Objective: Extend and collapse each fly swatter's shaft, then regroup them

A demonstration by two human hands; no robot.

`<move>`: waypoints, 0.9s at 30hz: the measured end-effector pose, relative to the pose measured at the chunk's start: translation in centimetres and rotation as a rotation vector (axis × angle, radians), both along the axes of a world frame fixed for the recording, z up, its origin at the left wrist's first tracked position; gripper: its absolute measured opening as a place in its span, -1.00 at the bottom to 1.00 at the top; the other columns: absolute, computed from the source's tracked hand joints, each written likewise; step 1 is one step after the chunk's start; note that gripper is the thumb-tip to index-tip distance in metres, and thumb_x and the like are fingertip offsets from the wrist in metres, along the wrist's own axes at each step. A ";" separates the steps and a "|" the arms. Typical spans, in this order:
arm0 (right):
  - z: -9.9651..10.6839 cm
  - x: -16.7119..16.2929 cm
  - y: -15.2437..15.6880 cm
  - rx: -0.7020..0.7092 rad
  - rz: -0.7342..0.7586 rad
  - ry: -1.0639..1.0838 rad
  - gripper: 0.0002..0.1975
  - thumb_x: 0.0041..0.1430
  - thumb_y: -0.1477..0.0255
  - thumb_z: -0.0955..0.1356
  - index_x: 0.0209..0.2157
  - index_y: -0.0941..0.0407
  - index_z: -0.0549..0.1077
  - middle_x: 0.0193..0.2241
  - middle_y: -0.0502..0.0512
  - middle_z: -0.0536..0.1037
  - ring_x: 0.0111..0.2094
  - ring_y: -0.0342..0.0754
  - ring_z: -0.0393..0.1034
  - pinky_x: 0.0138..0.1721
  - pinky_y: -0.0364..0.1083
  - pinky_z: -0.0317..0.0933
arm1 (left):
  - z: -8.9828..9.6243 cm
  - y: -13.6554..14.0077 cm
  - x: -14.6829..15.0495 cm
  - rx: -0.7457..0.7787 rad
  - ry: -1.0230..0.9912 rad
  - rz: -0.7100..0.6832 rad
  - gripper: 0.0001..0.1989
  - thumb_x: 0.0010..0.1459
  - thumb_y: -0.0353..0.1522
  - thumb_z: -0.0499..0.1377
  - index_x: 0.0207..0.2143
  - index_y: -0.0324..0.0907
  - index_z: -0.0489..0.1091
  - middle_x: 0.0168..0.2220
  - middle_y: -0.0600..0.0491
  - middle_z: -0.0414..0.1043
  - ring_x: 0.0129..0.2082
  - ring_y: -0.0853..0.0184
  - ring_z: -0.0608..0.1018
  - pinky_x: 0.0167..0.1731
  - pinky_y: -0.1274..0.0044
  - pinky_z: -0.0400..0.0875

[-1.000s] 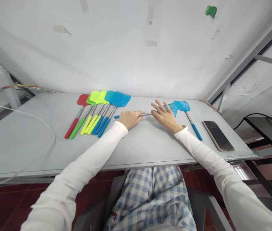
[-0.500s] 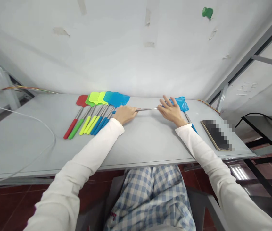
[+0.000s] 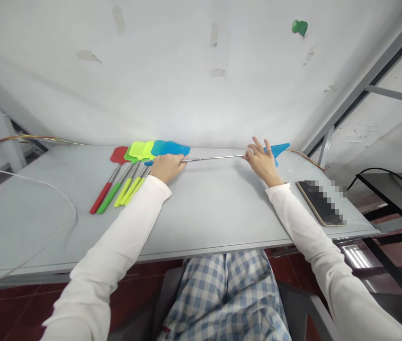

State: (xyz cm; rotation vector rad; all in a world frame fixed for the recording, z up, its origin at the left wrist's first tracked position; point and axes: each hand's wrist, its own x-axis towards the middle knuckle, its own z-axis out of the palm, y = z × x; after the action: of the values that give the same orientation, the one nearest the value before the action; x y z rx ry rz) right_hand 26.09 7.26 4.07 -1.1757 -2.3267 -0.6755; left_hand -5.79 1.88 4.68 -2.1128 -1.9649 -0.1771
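A blue fly swatter with a thin metal telescopic rod (image 3: 215, 157) stretches level between my hands above the table. My left hand (image 3: 167, 167) is wrapped around its handle end, and a blue grip tip sticks out on the left. My right hand (image 3: 262, 163) pinches the rod's far end with thumb and finger, the other fingers spread. Blue mesh (image 3: 279, 149) shows behind the right hand; which swatter it belongs to is partly hidden. Beside my left hand lies a row of fly swatters: a red one (image 3: 119, 155), green, yellow (image 3: 139, 149) and blue (image 3: 170, 148), some handles covered by my arm.
A smartphone (image 3: 319, 202) lies on the grey table (image 3: 215, 213) near the right edge. A white cable (image 3: 69, 201) curves over the left side. The white wall (image 3: 186, 94) stands right behind the table, with wires along its foot.
My hands have moved apart, the left one leftward and the right one rightward. A longer stretch of metal rod now shows between them. The view has shifted slightly.
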 end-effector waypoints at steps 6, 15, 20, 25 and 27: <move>0.0 -3.2 -2.3 -0.126 0.024 -0.274 -0.60 0.39 0.31 0.03 -0.22 0.18 0.39 -0.28 0.23 0.51 -0.23 0.05 0.37 -0.24 -0.01 0.09 | -0.1 -1.9 4.1 -0.082 0.022 -0.090 -0.48 0.31 -0.17 -0.21 -0.12 -0.24 0.46 -0.28 -0.22 0.55 -0.23 0.12 0.57 -0.36 0.45 0.24; 0.5 -5.4 -5.7 -0.327 0.006 -0.320 -0.46 0.39 0.16 -0.07 -0.13 0.15 0.36 -0.34 0.16 0.57 -0.42 -0.01 0.42 -0.48 -0.08 -0.21 | -1.0 -2.0 5.0 -0.017 0.068 -0.177 -0.37 0.34 -0.14 -0.32 -0.17 -0.23 0.48 -0.33 -0.24 0.56 -0.30 0.11 0.60 -0.45 0.47 0.19; 0.8 -3.1 -3.8 -0.413 -0.020 -0.325 -0.56 0.38 0.19 0.03 -0.13 0.11 0.39 -0.34 0.16 0.60 -0.41 -0.02 0.43 -0.47 -0.09 -0.26 | -1.4 0.2 2.7 -0.087 0.108 -0.251 -0.38 0.29 -0.05 -0.23 -0.18 -0.26 0.49 -0.38 -0.23 0.56 -0.38 0.13 0.59 -0.49 0.47 0.19; 2.7 4.9 -1.0 -0.218 -0.252 -0.176 -0.49 0.31 0.14 0.06 -0.37 0.13 0.46 -0.45 0.18 0.57 -0.45 -0.04 0.37 -0.47 -0.09 -0.25 | 0.6 0.6 -3.9 0.027 0.171 -0.023 -0.44 0.31 -0.14 -0.24 -0.10 -0.19 0.48 -0.27 -0.18 0.56 -0.31 0.11 0.56 -0.41 0.41 0.23; 3.1 7.0 -0.5 -0.154 -0.293 -0.120 -0.47 0.29 0.12 0.06 -0.44 0.13 0.45 -0.50 0.17 0.55 -0.49 -0.06 0.32 -0.47 -0.10 -0.26 | 1.2 0.2 -6.4 0.112 0.164 0.049 -0.39 0.31 -0.13 -0.30 -0.16 -0.20 0.49 -0.27 -0.17 0.55 -0.28 0.12 0.54 -0.37 0.39 0.24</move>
State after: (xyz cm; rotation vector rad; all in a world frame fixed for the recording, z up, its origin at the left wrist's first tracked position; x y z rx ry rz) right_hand 33.13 6.72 7.13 -1.6085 -2.3622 -0.6916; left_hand -12.19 2.12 5.90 -1.9421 -1.8655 -0.0985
